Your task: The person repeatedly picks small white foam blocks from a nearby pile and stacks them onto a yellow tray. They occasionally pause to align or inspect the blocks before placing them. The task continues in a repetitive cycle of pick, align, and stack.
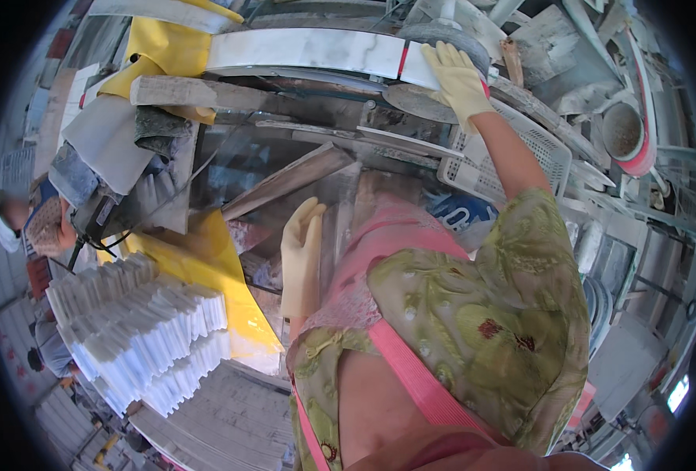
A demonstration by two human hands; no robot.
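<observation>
Across the top of the head view runs a long, narrow white marble-like strip [301, 52], with a red line crossing it near its right end. My right hand [454, 78], in a cream rubber glove, lies flat on that end with its fingers stretched out, beside a round grey disc [442, 38]. A second disc-like plate [419, 102] sits just under the strip there. My left hand [304, 245], gloved alike, hangs low in front of me with fingers extended, holding nothing. A wooden plank [289, 180] slants close by it.
Stacked white strips [144, 330] stand at the lower left, next to yellow sheeting [206, 267]. A white perforated basket [489, 161] is below my right forearm. Further right stands a round bucket-like container [623, 132]. Another person [45, 224] is at the far left.
</observation>
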